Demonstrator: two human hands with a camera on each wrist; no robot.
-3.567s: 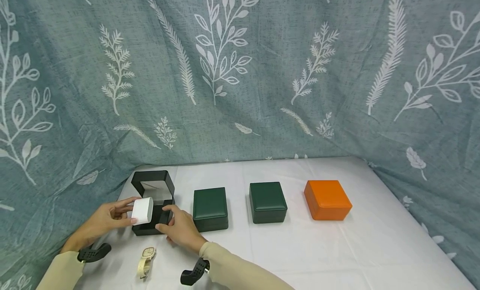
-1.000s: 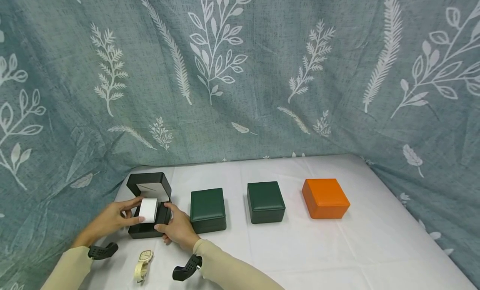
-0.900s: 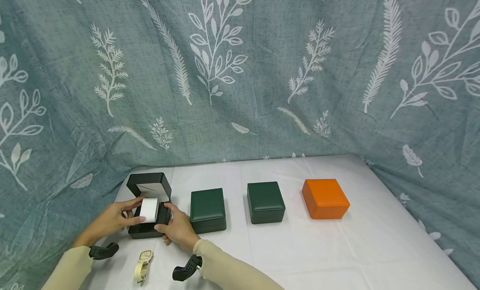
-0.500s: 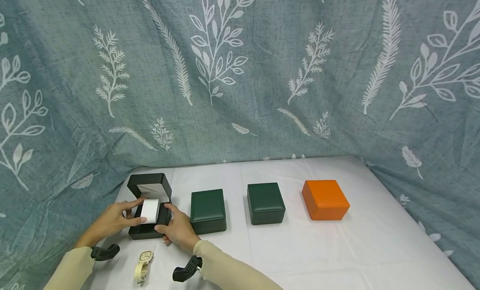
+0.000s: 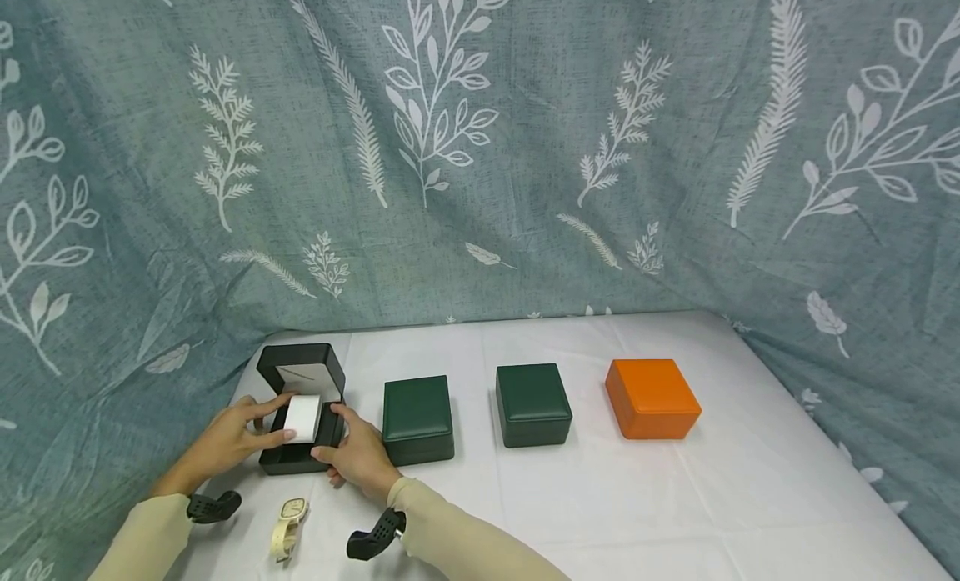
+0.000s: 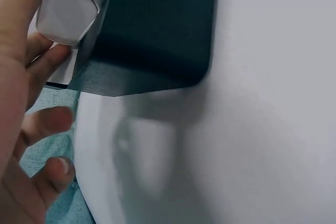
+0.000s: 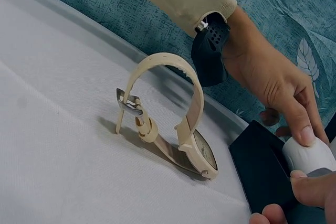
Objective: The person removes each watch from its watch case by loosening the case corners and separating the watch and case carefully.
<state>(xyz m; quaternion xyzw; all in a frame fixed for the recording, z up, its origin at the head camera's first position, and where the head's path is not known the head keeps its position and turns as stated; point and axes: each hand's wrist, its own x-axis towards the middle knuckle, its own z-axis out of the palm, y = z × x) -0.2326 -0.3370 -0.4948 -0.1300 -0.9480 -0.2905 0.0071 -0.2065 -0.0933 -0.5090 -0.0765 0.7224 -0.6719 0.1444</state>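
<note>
My left hand (image 5: 228, 439) pinches a white watch cushion (image 5: 303, 418) between thumb and fingers, in the open black watch box (image 5: 283, 464) at the left of the table. In the left wrist view the rounded grey end of the cushion (image 6: 67, 14) shows beside the box's dark wall. My right hand (image 5: 363, 456) grips the right side of the box, thumb toward the front and a fingertip over the side's top edge. Nearer the front lies a cream-strapped watch (image 5: 288, 529), its strap buckled into a loop (image 7: 163, 59), touched by neither hand.
Two closed green boxes (image 5: 417, 414) (image 5: 533, 402) and a closed orange box (image 5: 652, 398) stand in a row to the right on the white tablecloth (image 5: 600, 506). A leaf-patterned curtain (image 5: 525, 289) hangs behind and along both sides.
Since the oldest frame, my left hand has brought the cushion rightward, from a tilted position at the box's left side to deeper inside it. Over the last second both hands stay nearly still.
</note>
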